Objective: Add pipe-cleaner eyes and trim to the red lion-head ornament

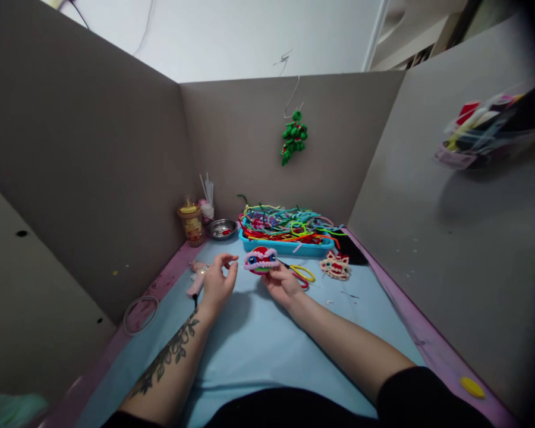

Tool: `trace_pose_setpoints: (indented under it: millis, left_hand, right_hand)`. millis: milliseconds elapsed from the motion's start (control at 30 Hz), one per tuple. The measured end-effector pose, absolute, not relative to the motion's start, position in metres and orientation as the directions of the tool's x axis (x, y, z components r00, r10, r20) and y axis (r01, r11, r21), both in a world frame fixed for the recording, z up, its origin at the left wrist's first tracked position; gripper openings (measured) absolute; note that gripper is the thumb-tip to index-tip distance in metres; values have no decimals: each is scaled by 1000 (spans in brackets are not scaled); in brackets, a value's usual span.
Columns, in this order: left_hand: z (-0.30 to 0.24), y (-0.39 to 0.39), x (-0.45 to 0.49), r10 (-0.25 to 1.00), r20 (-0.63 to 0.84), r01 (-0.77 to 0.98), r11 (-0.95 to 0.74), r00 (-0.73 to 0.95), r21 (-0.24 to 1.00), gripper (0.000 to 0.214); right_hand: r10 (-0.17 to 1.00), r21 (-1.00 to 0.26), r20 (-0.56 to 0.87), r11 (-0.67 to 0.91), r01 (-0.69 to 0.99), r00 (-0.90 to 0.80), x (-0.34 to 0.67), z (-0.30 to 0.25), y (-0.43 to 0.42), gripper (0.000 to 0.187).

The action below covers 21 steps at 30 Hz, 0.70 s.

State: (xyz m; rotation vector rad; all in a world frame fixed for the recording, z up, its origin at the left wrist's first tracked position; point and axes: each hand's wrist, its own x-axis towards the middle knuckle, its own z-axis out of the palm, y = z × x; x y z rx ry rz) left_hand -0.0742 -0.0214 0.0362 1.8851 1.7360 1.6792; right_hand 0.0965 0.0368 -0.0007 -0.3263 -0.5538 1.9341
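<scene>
Over the middle of the table my right hand grips the lower right side of a fuzzy red, pink and blue lion-dance head. It looks made of pipe cleaners, with two blue eyes and a green strip below. To its left, apart from it, my left hand is open, its fingers curved and thumb separate, with nothing visible between them. A pale pink glue gun lies beside my left hand, partly hidden by it. Scissors with yellow and red handles lie just behind my right hand.
A blue basket overflows with coloured pipe cleaners. A cream and red face figure lies right of the scissors. At back left stand a metal bowl and a lidded cup. A green ornament hangs above. Grey partitions enclose the table.
</scene>
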Motion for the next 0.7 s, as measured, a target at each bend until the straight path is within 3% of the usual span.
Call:
trace_pose_setpoints:
  millis: [200,333,467,567,700]
  left_hand:
    - [26,-12,-70,839,442,337,-336,-317,880,29]
    - [20,-5,-70,931,135,-24,-152,-340,988,39]
    - [23,-5,-71,975,-182,-402,116,-130,908,35]
    - [27,-7,-71,968,-246,-513,232,41,826,25]
    - [28,-7,-72,959,-274,-543,268,71,796,22]
  right_hand:
    - [909,-580,67,-300,-758,-411,94,0,35,47]
    - [900,-624,98,-278,-730,-426,94,-1,35,46]
    - [895,-622,106,-281,-731,-434,95,-1,34,44]
    - [894,-622,94,-291,-727,-439,94,-1,32,41]
    - [888,-629,104,-290,-721,-448,92,-1,29,42]
